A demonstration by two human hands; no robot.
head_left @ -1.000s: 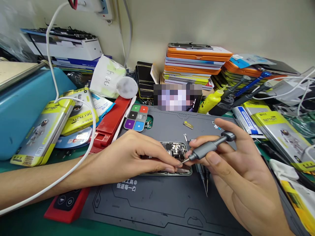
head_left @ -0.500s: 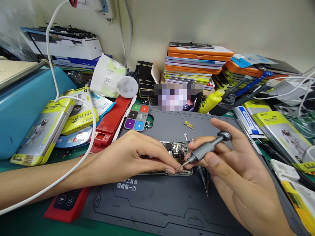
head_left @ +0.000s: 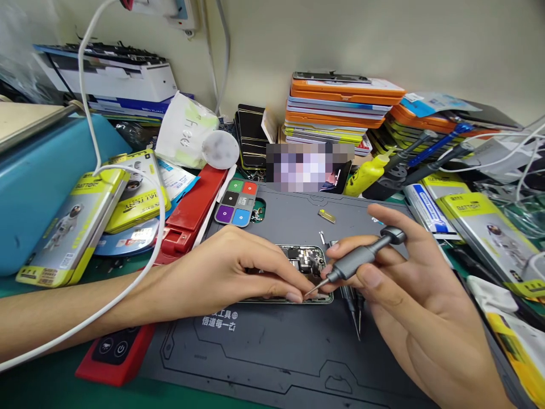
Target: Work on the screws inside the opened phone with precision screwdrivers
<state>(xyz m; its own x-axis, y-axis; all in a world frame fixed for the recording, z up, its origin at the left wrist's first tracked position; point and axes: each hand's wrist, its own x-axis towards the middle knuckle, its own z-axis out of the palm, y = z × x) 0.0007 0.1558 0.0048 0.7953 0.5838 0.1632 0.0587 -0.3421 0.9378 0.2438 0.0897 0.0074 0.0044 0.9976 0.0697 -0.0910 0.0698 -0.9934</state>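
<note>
An opened phone (head_left: 307, 260) with its inner parts showing lies on the dark grey mat (head_left: 255, 358). Over its near side rests my left hand (head_left: 255, 267), thumb and fingertips pinched together at the right end. Whatever they hold, if anything, is too small to make out. My right hand (head_left: 426, 301) grips a grey precision screwdriver (head_left: 355, 261) between thumb and fingers. The screwdriver slants down to the left, its tip at my left fingertips. Tweezers (head_left: 352, 315) lie beside the phone, partly behind my right hand.
Beyond the phone are a small gold-coloured piece (head_left: 326, 216) and a colour-marked tray (head_left: 236, 203). Battery boxes (head_left: 72, 227) flank the mat, with a red tool (head_left: 193, 216) at left. A white cable (head_left: 159, 227) crosses over my left forearm. Orange boxes (head_left: 340, 91) are stacked behind.
My right hand and the screwdriver's handle have shifted slightly to the right, while the tip stays at my left fingertips. My left hand has hardly moved.
</note>
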